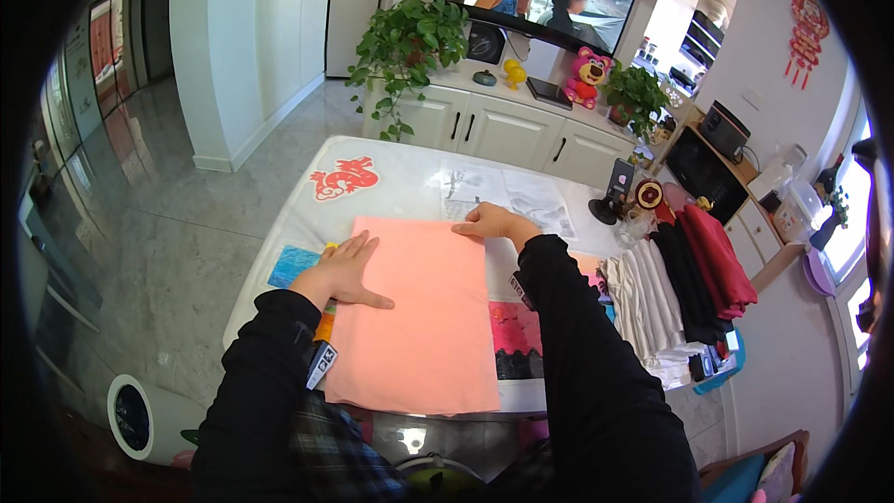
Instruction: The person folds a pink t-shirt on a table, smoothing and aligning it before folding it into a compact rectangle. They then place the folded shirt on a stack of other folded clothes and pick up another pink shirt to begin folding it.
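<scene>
A folded salmon-pink cloth (426, 335) lies flat on the white-covered table (412, 154), its near edge at the table's front edge. My left hand (346, 274) rests on the cloth's upper left part, palm down with the fingers spread. At the far right corner of the cloth is my right hand (489, 221), its thumb and fingers closed on the corner. Both forearms are in black sleeves, each with a small printed tag near the wrist. Colourful printed pictures show from under the cloth on both sides.
Folded white (642, 300), black (691, 286) and red (719, 265) fabrics lie at the table's right end. Behind them stand a phone on a stand (619, 188) and glassware. A red dragon cutout (343, 178) is at the far left. A white bin (157, 419) stands on the floor.
</scene>
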`<state>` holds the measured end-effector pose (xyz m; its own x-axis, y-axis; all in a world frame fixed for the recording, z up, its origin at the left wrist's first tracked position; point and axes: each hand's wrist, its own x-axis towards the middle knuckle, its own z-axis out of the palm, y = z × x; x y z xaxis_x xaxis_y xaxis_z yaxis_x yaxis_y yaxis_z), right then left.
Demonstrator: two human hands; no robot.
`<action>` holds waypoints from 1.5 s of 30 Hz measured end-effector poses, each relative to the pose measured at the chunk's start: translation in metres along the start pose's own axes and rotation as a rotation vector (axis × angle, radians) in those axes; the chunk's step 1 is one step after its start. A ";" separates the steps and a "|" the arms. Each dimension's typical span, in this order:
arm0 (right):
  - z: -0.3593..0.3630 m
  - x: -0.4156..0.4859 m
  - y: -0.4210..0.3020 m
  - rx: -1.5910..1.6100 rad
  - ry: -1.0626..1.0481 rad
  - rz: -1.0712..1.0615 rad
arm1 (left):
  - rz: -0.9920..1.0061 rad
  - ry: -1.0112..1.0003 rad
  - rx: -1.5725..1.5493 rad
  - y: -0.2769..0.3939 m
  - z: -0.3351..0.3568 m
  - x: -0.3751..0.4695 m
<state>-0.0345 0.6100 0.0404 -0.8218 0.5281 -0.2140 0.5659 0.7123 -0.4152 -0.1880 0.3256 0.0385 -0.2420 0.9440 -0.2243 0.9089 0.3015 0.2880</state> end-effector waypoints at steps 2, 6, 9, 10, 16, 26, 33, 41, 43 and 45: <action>-0.001 0.001 -0.001 -0.024 0.010 0.001 | 0.003 0.007 -0.001 -0.001 0.000 0.000; 0.002 -0.004 -0.001 -0.095 0.122 -0.004 | 0.003 0.000 -0.002 -0.002 0.002 0.002; 0.014 -0.010 -0.004 -0.193 0.276 0.000 | 0.006 0.011 0.013 -0.002 0.003 0.003; 0.018 -0.012 -0.005 -0.232 0.317 0.005 | 0.002 0.011 0.010 -0.002 0.002 0.003; 0.030 -0.026 -0.016 -0.345 0.507 -0.313 | -0.015 -0.008 -0.017 0.000 0.001 -0.002; 0.062 -0.047 -0.013 -0.182 0.116 -0.127 | -0.030 -0.014 -0.023 0.001 0.002 0.000; 0.049 -0.058 -0.012 -0.248 0.109 0.034 | -0.026 0.023 0.014 -0.002 0.006 -0.001; 0.060 -0.068 0.009 -0.208 0.026 -0.394 | 0.110 -0.054 0.284 0.045 -0.005 0.003; 0.059 -0.062 0.010 -0.198 -0.012 -0.373 | 0.202 -0.086 0.250 0.076 0.004 0.013; 0.053 -0.055 0.010 -0.157 -0.043 -0.412 | 0.244 -0.101 0.231 0.101 0.015 0.023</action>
<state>0.0126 0.5630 0.0009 -0.9811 0.1677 -0.0963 0.1906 0.9229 -0.3345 -0.0964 0.3757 0.0484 0.0164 0.9631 -0.2688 0.9915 0.0190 0.1287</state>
